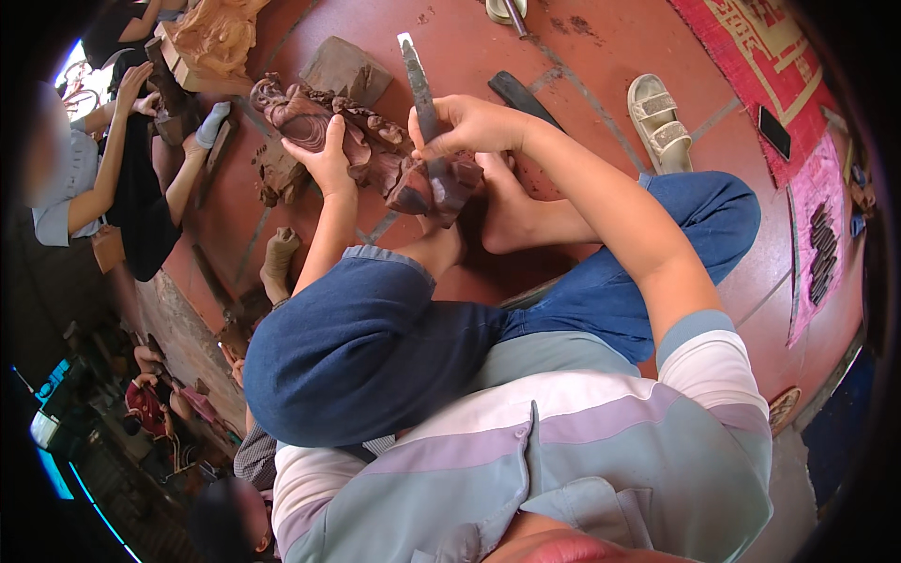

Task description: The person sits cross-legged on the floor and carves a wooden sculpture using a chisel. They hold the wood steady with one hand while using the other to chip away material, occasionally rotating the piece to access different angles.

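A dark reddish wood carving point(305, 117), with a robed figure and knobbly detail, lies tilted before me, its lower end by my bare feet. My left hand point(327, 167) grips its near side, thumb and forefinger stretched apart; its other fingers are mostly hidden. Pinched in my right hand point(469, 124) is a flat metal chisel point(419, 83), pale at the tip that points away from me. The chisel's lower part runs down over the carving's base, and I cannot tell whether it touches the wood.
Behind the carving stands a wood block point(349, 70). A dark flat tool point(526, 98) and a sandal point(660, 122) are on the tiled floor. To the right lie a phone point(774, 133) and a pink cloth point(805, 310) bearing several tools. Another person point(84, 188) sits at left by a lighter carving point(218, 39).
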Tool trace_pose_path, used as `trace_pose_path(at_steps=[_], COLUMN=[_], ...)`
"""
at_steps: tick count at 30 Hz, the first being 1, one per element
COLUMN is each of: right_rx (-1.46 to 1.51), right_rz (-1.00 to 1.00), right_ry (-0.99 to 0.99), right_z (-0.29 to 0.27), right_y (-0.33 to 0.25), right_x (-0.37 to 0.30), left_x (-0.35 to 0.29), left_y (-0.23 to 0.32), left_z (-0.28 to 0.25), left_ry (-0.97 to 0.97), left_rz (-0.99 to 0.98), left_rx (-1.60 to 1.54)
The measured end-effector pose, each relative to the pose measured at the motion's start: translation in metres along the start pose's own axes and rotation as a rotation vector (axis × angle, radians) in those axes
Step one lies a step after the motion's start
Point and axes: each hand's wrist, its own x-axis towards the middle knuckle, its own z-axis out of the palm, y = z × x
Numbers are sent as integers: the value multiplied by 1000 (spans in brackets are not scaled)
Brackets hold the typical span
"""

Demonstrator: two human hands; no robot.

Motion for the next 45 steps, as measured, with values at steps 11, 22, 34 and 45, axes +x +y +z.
trace_pose_path(at_steps=[11, 22, 34, 45], right_rx=[-479, -580, -532, -642], right_rz=[-55, 155, 250, 82], right_ry=[-112, -31, 98, -32], right_z=[12, 23, 17, 19], right_y=[-13, -34, -29, -25], right_x=[20, 23, 30, 38], left_x=[5, 6, 0, 18], left_y=[-11, -16, -2, -20], left_z=[-10, -12, 1, -8], left_ry=[-8, -31, -36, -45], left_rz=[1, -2, 20, 61], left_rx=[2, 1, -24, 34])
